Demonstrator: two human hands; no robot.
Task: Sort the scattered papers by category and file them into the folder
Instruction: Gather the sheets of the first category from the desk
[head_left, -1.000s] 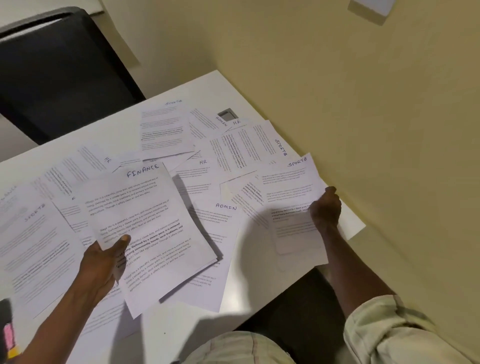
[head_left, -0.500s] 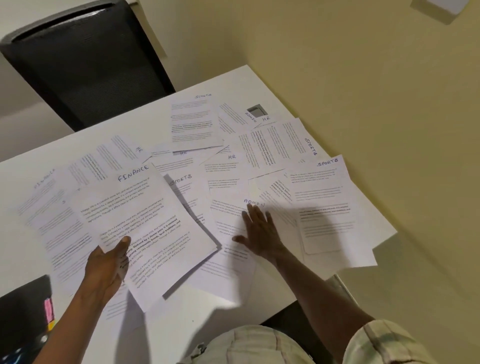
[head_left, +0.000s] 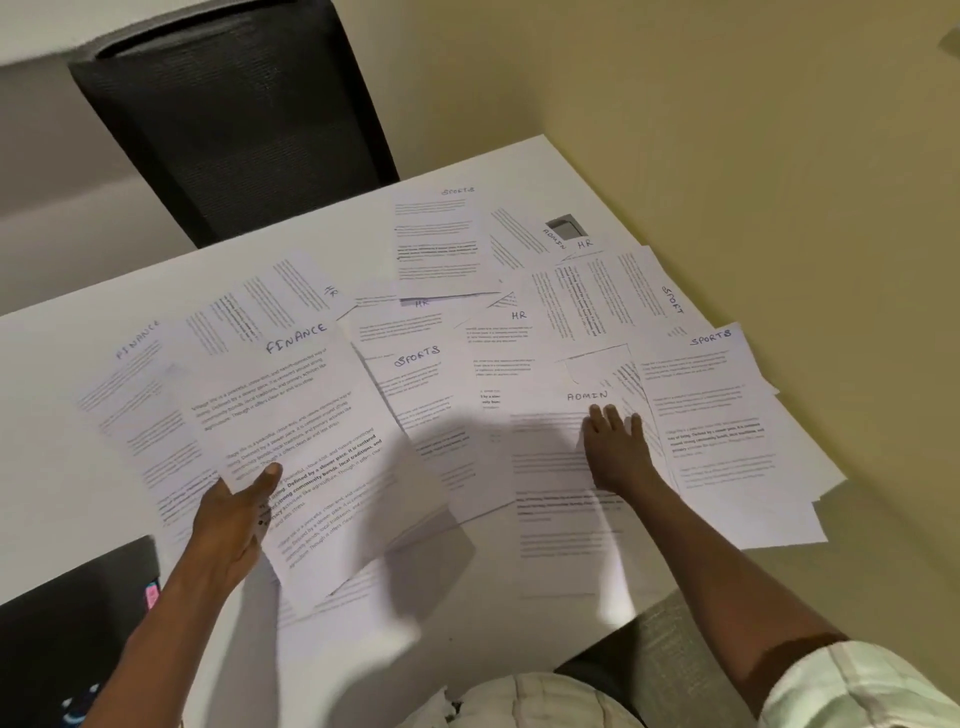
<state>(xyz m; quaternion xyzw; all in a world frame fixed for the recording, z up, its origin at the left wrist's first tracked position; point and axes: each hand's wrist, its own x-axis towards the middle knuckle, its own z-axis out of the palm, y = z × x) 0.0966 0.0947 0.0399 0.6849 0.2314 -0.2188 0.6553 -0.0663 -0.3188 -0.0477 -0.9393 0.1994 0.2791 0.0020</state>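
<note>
Head view: the FINANCE sheet is lifted off the white worktop at front left, tilted, with the left hand gripping its lower left edge, thumb curled on top of the page over the print. It seems to be the top of a thin stack, though the count cannot be told. Just right of centre, the ADMIN sheet lies flat, and the right hand rests on it with fingers straight and spread, fingertips just below the written heading. Beside that hand, a SPORTS sheet lies atop other pages that overhang the worktop's right edge. Between the two hands lie another SPORTS sheet and an HR sheet, overlapping. A second FINANCE sheet lies flat at far left, partly under the held one. More pages headed HR, SPORTS and ADMIN fan out toward the far corner, by the yellowish wall. A black chair stands behind the worktop. A dark object sits at the near left corner; what it is cannot be told.
</note>
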